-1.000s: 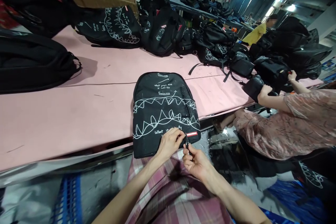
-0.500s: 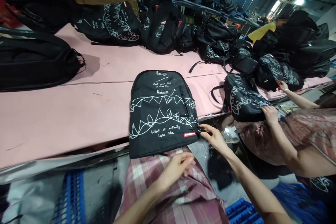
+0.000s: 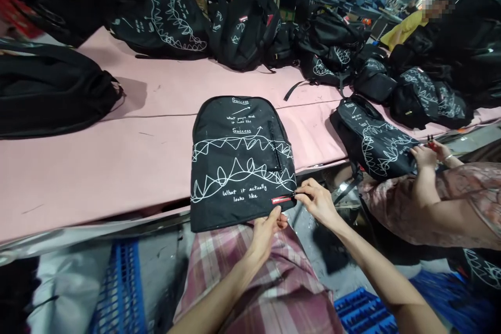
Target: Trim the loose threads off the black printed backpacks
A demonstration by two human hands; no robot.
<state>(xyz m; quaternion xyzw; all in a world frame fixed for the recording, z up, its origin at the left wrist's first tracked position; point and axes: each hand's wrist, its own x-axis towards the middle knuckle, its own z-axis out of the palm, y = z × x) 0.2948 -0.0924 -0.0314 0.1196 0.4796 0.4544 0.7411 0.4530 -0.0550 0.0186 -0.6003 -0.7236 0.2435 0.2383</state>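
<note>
A black backpack [image 3: 235, 182] printed with white lettering and zigzag lines lies over the table's front edge, its lower end above my lap. My left hand [image 3: 266, 232] grips its bottom edge, thumb on top and fingers curled beneath, just below a small red label [image 3: 277, 200]. At the lower right corner, my right hand [image 3: 318, 201] is closed on a slim black pointed tool [image 3: 294, 194]. Its tip reaches over the label; I cannot tell whether it is tweezers or thread snips.
The pink-covered table [image 3: 78, 177] carries several black backpacks at the back and a dark bag [image 3: 50, 91] at left. To the right, a co-worker's hands [image 3: 426, 157] work on another backpack [image 3: 376, 138] with a red-handled tool. Blue crates [image 3: 364, 313] stand below.
My left hand has moved up and taken hold of the backpack's bottom edge. My right hand has brought the tool's tip onto the label. The co-worker's backpack is turned, with both hands near its end.
</note>
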